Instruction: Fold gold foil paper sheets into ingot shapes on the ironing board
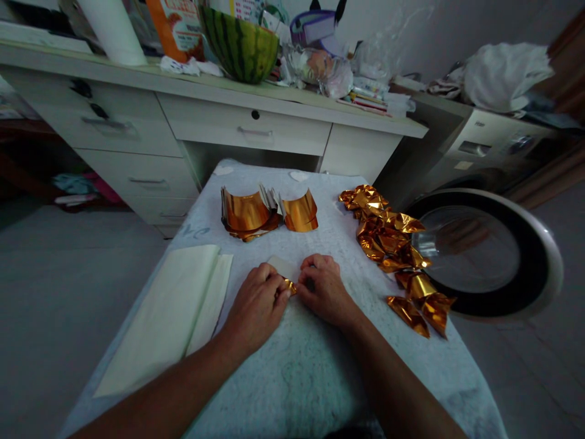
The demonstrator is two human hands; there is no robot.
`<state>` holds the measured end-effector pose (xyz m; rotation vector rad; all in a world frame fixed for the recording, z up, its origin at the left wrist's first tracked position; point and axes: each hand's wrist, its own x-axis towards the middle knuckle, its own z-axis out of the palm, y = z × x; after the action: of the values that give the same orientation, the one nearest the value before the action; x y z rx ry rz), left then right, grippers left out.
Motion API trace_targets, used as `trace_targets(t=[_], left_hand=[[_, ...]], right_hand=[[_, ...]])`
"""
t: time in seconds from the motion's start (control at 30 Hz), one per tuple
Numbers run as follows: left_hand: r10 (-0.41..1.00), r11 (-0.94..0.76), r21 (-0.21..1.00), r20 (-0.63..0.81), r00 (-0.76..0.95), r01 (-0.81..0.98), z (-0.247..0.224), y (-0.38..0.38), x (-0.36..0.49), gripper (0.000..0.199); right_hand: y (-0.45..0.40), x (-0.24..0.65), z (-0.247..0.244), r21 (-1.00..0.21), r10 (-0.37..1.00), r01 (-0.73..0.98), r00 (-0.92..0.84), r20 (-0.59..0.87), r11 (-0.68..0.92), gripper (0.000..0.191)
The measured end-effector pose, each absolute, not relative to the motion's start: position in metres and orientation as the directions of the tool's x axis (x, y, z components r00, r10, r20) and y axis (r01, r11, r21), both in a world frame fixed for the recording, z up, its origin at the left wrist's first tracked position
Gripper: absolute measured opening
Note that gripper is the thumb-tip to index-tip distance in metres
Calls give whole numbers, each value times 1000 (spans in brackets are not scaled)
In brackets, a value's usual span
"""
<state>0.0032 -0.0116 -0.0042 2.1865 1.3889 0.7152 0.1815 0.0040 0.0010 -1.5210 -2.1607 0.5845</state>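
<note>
Near the middle of the cloth-covered surface, a small piece of gold foil point(289, 285) shows between my two hands. My left hand point(259, 303) is closed around the foil's left part. My right hand point(323, 288) has its fingers curled and pinched at the foil's right end. A pale sheet point(284, 267) lies just beyond the fingers, partly hidden by them. Farther back stand two stacks of curved gold sheets, a larger left stack point(247, 212) and a smaller right stack point(300, 213). Several crumpled or folded gold foil pieces point(381, 235) form a line on the right.
Folded pale paper point(159, 317) lies at the left of the cloth point(315, 384). Behind is a white drawer desk point(292, 129) bearing a cut watermelon point(242, 46), an orange packet point(176, 30) and clutter. A washing machine's round open door point(484, 253) stands close to the right edge.
</note>
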Motion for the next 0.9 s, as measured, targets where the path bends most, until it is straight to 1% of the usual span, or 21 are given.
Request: trace_targets(t=[0.27, 0.43, 0.9], left_hand=[[905, -421, 565, 214, 367, 710, -11, -9, 4, 15], [911, -409, 552, 203, 358, 727, -10, -8, 5, 14], [908, -415, 492, 176, 380, 765, -8, -9, 5, 14]], right_hand=[[4, 182, -1, -557, 948, 772, -302, 101, 305, 8], [2, 183, 4, -575, 942, 754, -324, 94, 317, 5], [3, 184, 3, -572, 942, 760, -326, 75, 308, 6]])
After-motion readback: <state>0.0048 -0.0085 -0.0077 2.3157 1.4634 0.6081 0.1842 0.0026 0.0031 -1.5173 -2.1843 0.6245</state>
